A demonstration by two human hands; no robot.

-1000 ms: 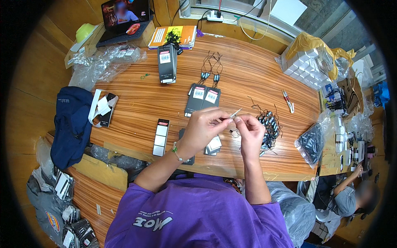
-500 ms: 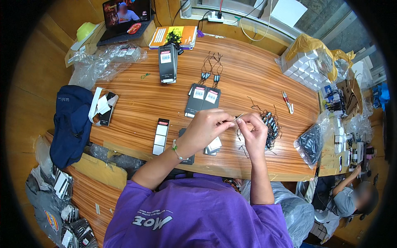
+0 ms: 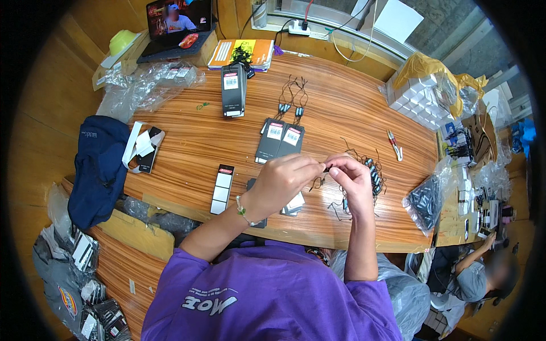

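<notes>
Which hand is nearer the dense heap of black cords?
Right. The right hand is at the left edge of the heap of black cords, partly overlapping it in view; the left hand is farther left.

Black piece (image 3: pixel 326 169) between hands (image 3: pixel 289 179) (image 3: pixel 354 177) mostly hidden; co-worker's head (image 3: pixel 501 270) blurred.

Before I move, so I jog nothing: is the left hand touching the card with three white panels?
Apart: the head view shows tabletop between the left hand and card.
</notes>
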